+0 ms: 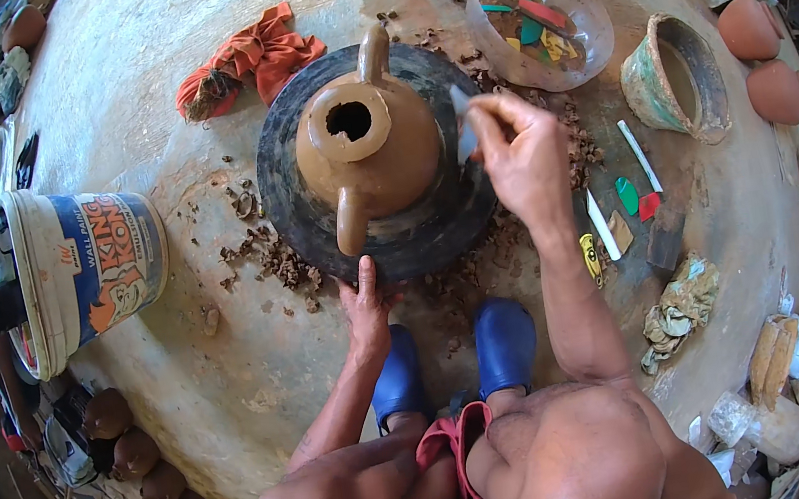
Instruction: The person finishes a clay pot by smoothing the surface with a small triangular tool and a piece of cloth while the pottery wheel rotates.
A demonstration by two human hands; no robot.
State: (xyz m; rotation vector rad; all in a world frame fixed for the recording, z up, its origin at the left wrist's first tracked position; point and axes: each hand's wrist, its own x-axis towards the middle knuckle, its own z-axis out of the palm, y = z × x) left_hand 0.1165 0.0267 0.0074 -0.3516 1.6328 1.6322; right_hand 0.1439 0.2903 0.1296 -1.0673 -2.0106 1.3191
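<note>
A brown clay pot (420, 151) with a jagged round opening and two stubby projections sits on a round black potter's wheel (287, 199). My left hand (363, 300) is at the wheel's near rim, its thumb on the edge and its other fingers curled, partly hidden. To the right of the pot, my right hand (525, 147) pinches a thin, grey, translucent scraper (462, 122) above the wheel's right side. The scraper stands apart from the pot wall. Brown clay shavings (285, 262) lie around the wheel.
An orange cloth (265, 53) lies far left; a paint bucket (114, 262) lies left. A clear plastic bowl (554, 78) holds coloured scraps. Rightward are a green-stained pot (652, 85), white strips (603, 225), a yellow cutter (591, 260) and a crumpled cloth (680, 308). Blue clogs (506, 341) stand below the wheel.
</note>
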